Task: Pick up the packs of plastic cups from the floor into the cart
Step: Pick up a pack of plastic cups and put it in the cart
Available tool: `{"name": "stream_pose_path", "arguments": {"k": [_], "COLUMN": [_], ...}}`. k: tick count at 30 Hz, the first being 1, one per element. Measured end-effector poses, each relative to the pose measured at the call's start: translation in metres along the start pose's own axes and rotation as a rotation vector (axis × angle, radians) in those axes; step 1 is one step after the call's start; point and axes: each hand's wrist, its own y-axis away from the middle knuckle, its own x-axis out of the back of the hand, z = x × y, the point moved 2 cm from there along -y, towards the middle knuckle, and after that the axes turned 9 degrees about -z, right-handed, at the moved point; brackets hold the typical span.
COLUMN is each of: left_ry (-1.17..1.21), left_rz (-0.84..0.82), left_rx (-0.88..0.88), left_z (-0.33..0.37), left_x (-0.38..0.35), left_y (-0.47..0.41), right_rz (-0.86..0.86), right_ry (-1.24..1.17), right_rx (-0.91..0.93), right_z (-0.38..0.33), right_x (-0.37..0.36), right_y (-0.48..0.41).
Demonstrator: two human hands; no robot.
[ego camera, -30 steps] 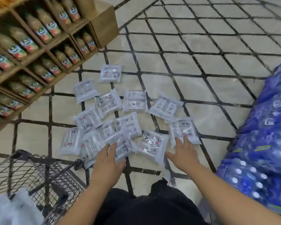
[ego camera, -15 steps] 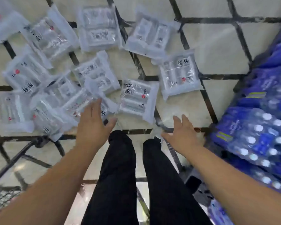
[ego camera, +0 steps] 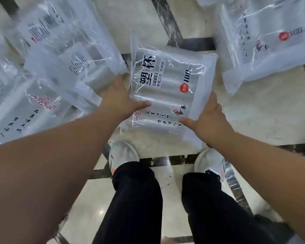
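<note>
While the middle pack (ego camera: 167, 81) sits at floor (ego camera: 262, 117) level at 12 o'clock, the left hand (ego camera: 120, 99) clasps its 9 o'clock edge, thumb on top, and the right hand (ego camera: 208, 117) grips the 4 o'clock corner. It's probably light, with slick crinkly film over crushable cups, so side holds suit it. Neighbour packs (ego camera: 63, 50) crowd 10 o'clock, but 3 o'clock looks open.
</note>
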Motion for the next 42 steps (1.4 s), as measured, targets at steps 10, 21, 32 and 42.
{"name": "stream_pose_path", "arguments": {"k": [10,21,32,42], "left_ry": [0.225,0.287,0.44,0.648], "left_rz": [0.091,0.187,0.444,0.72], "left_rx": [-0.012,-0.013,0.066,0.163], "left_z": [0.002,0.089,0.18,0.104], "left_x": [-0.043,0.049,0.234,0.266], "left_y": [-0.004,0.198,0.581,0.767], "right_rz": [-0.052,-0.018,-0.06,-0.11], "right_ry": [-0.28,-0.199,0.108,0.484], "right_rx": [0.13,0.172,0.555,0.815], "right_z": [0.002,-0.044,-0.176,-0.279], "right_x": [-0.014,0.088,0.248,0.21], "right_y": [-0.021,0.18,0.537,0.703]}}
